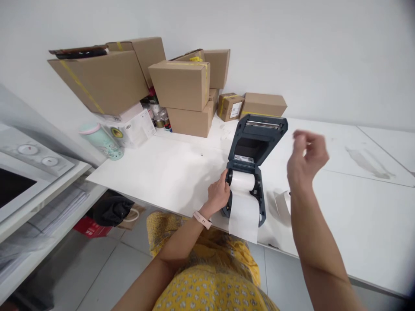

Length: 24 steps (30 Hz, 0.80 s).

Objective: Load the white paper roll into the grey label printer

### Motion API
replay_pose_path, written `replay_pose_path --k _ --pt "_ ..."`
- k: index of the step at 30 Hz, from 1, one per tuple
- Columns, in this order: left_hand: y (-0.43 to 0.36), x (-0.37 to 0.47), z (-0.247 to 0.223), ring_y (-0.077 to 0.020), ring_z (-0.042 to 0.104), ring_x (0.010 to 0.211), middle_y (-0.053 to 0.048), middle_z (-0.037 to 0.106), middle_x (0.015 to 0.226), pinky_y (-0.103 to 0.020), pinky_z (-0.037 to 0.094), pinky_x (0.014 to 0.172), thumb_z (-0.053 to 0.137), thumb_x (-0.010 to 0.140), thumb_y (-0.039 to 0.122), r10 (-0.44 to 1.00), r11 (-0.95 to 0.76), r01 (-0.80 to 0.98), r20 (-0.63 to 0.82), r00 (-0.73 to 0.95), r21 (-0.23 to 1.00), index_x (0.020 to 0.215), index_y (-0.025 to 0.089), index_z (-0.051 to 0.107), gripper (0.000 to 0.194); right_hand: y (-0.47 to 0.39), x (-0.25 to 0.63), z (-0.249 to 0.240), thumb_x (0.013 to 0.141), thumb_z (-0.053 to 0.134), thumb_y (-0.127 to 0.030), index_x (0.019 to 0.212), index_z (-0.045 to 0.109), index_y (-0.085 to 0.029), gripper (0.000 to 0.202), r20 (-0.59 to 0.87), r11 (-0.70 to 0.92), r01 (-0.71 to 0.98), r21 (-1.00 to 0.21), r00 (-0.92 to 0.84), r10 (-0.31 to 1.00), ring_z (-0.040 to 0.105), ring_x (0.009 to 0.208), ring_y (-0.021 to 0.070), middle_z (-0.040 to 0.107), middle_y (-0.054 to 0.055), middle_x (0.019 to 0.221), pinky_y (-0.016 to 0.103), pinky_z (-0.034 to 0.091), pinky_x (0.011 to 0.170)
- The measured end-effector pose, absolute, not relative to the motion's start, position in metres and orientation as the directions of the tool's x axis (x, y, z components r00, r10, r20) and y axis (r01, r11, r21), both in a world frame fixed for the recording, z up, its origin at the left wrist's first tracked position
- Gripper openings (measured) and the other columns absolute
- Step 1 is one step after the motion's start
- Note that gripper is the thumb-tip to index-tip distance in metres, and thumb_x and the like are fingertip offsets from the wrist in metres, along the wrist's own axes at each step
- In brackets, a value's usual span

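A dark label printer (263,203) stands at the table's front edge with its lid (272,140) raised. Inside it lies a white paper roll (243,180), and a strip of paper (244,218) hangs from it over the front edge. My left hand (218,193) rests against the printer's left side, its fingers at the rim by the roll. My right hand (309,155) is raised in the air to the right of the lid, fingers curled and slightly blurred; whether anything small is between them cannot be made out.
Cardboard boxes (181,84) are stacked along the wall at the back left, near a green tumbler (102,140). A white curled piece (283,205) lies right of the printer, partly behind my right forearm. A white appliance (35,162) stands on a shelf at far left.
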<state>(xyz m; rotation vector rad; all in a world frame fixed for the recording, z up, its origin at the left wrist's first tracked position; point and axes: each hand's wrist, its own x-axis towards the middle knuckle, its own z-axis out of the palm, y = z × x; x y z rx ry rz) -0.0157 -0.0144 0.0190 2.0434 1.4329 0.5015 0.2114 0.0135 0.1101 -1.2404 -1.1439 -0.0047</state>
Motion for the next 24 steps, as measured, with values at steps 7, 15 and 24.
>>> replay_pose_path --k 7,15,24 --pt "-0.015 -0.017 0.013 -0.031 0.07 0.109 -0.014 0.075 0.12 -0.042 0.05 0.095 0.039 0.1 0.026 0.967 -0.118 0.567 -0.036 0.253 0.815 0.159 0.02 0.034 0.059 0.064 0.235 0.138 0.107 0.027 -0.048 0.129 0.066 -0.015 0.056 0.434 0.309 0.336 -0.89 0.412 0.801 0.065 0.117 0.0223 0.069 0.014 0.13 0.042 0.052 0.096" --pt "-0.02 -0.021 -0.007 -0.028 0.064 0.126 -0.015 0.061 0.146 -0.043 0.048 0.106 0.053 0.098 0.04 0.983 0.053 0.146 -0.077 0.164 0.988 0.155 0.021 0.038 0.061 -0.064 0.173 0.09 0.106 0.035 -0.042 0.124 0.073 -0.023 0.045 0.702 0.408 0.599 -0.689 0.41 0.583 0.064 0.123 0.0253 0.073 0.006 0.127 0.047 0.047 0.107" --pt "-0.038 -0.032 -0.005 -0.0255 0.06 0.132 -0.016 0.061 0.143 -0.043 0.049 0.108 0.046 0.102 0.054 0.994 -0.065 -0.123 0.054 -0.093 0.99 0.142 0.022 0.05 0.051 -0.119 0.156 0.01 0.106 0.033 -0.029 0.108 0.078 -0.024 0.045 0.677 0.439 0.549 -0.711 0.366 0.638 0.07 0.109 0.0258 0.079 0.006 0.107 0.052 0.049 0.103"
